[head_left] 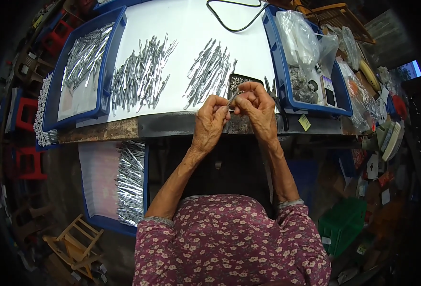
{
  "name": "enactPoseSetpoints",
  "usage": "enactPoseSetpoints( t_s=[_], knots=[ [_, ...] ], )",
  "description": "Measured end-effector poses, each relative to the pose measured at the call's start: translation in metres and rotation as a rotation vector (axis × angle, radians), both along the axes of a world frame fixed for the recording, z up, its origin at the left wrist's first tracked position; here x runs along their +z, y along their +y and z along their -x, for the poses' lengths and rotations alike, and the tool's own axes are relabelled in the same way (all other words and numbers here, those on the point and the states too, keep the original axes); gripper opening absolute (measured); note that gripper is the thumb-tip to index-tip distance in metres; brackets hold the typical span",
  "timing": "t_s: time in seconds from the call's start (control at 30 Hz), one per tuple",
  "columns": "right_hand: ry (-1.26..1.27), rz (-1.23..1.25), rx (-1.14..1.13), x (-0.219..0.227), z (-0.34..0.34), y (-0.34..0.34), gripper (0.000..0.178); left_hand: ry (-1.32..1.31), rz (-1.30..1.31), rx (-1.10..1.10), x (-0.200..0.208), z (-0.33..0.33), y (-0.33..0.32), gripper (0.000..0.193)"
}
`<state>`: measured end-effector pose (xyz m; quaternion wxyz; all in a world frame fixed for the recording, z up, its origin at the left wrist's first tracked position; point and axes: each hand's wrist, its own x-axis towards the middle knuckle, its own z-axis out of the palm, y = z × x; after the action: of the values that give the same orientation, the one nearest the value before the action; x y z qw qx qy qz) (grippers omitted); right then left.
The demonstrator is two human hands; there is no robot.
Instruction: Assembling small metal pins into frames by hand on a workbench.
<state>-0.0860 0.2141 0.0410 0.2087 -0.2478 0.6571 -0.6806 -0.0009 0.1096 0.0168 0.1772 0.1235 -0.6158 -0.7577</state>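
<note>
My left hand [209,125] and my right hand [260,110] meet just above the table's near edge. Between their fingertips is a slim silver metal piece [232,100], pinched from both sides; its exact kind is too small to make out. Right behind the hands lies a small black tray [249,79] of tiny shiny parts, partly hidden by my right hand. A loose pile of slim silver metal pieces [205,71] is spread on the white tabletop [184,21], left of the tray. Farther left lies a larger pile of similar metal pieces [141,76].
At the left a blue tray [106,90] holds more metal pieces; another blue tray [146,183] sits below table level. A blue bin [279,81] with plastic bags stands at the right. A black cable [234,29] loops at the back. Dark-handled pliers [281,107] lie beside the bin.
</note>
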Motion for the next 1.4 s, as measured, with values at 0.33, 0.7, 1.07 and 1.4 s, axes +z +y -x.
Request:
enactPoseSetpoints(
  t_s=[0.33, 0.7, 1.07, 1.4],
  knots=[
    [0.019, 0.013, -0.021, 0.001, -0.001, -0.005, 0.018, -0.008, 0.233, 0.065, -0.002, -0.003, 0.004, 0.009],
    [0.006, 0.010, -0.023, 0.000, 0.001, -0.006, 0.016, 0.046, 0.300, 0.096, -0.004, -0.003, 0.005, 0.011],
    [0.196, -0.078, -0.139, -0.022, 0.024, 0.002, 0.014, 0.020, 0.198, 0.055, -0.008, -0.008, 0.000, 0.012],
    [0.770, -0.485, -0.162, -0.037, 0.032, 0.002, 0.008, 0.012, 0.088, 0.059, -0.005, -0.013, -0.005, 0.011]
  ],
)
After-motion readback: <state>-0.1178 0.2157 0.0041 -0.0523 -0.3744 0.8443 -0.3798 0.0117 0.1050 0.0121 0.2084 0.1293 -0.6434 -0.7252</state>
